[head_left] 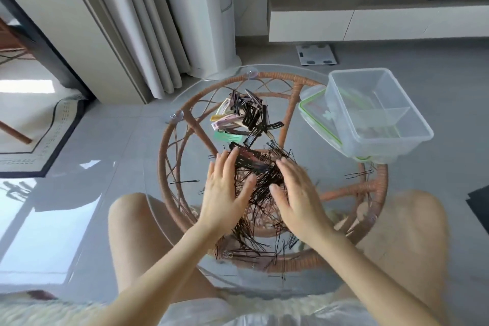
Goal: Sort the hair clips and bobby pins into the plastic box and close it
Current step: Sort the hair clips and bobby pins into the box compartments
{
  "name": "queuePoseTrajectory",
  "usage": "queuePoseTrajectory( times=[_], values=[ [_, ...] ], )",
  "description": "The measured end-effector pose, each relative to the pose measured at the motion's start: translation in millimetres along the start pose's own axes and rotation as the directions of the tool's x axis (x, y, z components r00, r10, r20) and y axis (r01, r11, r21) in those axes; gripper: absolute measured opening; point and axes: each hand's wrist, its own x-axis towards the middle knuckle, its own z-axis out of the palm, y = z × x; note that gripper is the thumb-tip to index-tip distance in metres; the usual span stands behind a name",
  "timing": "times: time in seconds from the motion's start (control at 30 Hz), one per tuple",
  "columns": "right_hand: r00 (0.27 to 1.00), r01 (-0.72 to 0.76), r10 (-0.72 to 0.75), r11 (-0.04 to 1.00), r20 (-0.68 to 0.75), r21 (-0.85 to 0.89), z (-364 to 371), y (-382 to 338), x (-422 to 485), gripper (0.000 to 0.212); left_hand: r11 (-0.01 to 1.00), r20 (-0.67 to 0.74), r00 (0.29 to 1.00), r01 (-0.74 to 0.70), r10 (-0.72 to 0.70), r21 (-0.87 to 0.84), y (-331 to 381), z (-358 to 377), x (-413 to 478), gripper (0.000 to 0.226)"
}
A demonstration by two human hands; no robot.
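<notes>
One round glass table [164, 156], grey floor [105, 145]

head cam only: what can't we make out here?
- Pins under both palms: the left hand and right hand cover part of the bobby pin pile.
- Whether either hand grips pins: fingers spread, undersides unseen.
- Plastic box contents: blurred through clear walls.
- Lid: mostly under the box.
</notes>
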Motion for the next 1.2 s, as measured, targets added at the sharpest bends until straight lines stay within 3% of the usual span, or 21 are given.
queuePoseTrajectory(
  times=[0.1, 0.2, 0.27, 0.33, 0.43, 0.53, 0.73, 0.93, 1.1, 1.2],
  values=[
    [0.992, -0.008, 0.029, 0.986, -0.122, 0.167, 3.1, -13.0, 11.9, 0.055, 0.983, -0.042, 0.999, 0.024, -0.032, -0.181, 14.1, 2.8, 8.2, 0.063],
    [0.991, -0.015, 0.058, 0.946, -0.121, 0.324, -12.8, -16.6, 9.8, 0.048, 0.955, -0.055, 0.997, 0.04, -0.059, -0.295, 22.0, -8.0, 9.5, 0.056],
    [0.997, 0.047, -0.029, 0.961, -0.069, 0.271, -31.3, -8.2, -2.6, 0.058, 0.985, -0.039, 0.999, -0.015, 0.008, -0.173, 14.7, -23.6, 1.9, 0.062],
    [0.992, 0.112, -0.119, 0.986, 0.048, 0.122, -49.7, 6.1, -24.0, 0.08, 0.992, 0.068, 0.99, -0.123, 0.122, 0.011, -0.7, -39.7, -13.1, 0.078],
    [0.966, 0.155, -0.117, 0.976, 0.23, -0.156, -61.7, 21.6, -61.1, 0.113, 0.915, 0.282, 0.931, -0.307, 0.232, 0.261, -24.2, -51.4, -43.1, 0.11],
    [0.949, 0.157, -0.064, 0.945, 0.31, -0.287, -47.9, 17.4, -80.3, 0.126, 0.815, 0.405, 0.879, -0.419, 0.253, 0.401, -28.9, -40.4, -71.0, 0.123],
    [0.96, 0.133, -0.041, 0.938, 0.277, -0.321, -22.1, -0.2, -61.5, 0.124, 0.794, 0.323, 0.905, -0.404, 0.276, 0.455, -16.2, -14.1, -62.3, 0.112],
    [0.935, 0.226, -0.11, 0.918, 0.338, -0.326, -19.6, 4.9, -29.4, 0.115, 0.721, 0.345, 0.891, -0.445, 0.296, 0.531, -19.8, -19.0, -31.1, 0.109],
    [0.959, 0.202, -0.147, 0.955, 0.243, -0.217, -15.9, 7.6, -6.0, 0.084, 0.746, 0.287, 0.92, -0.386, 0.267, 0.543, -21.3, -18.3, -2.6, 0.092],
    [0.98, 0.166, -0.146, 0.975, 0.138, -0.148, -29.6, 8.3, -5.0, 0.079, 0.757, 0.238, 0.929, -0.369, 0.284, 0.538, -19.0, -19.5, 3.8, 0.094]
  ],
)
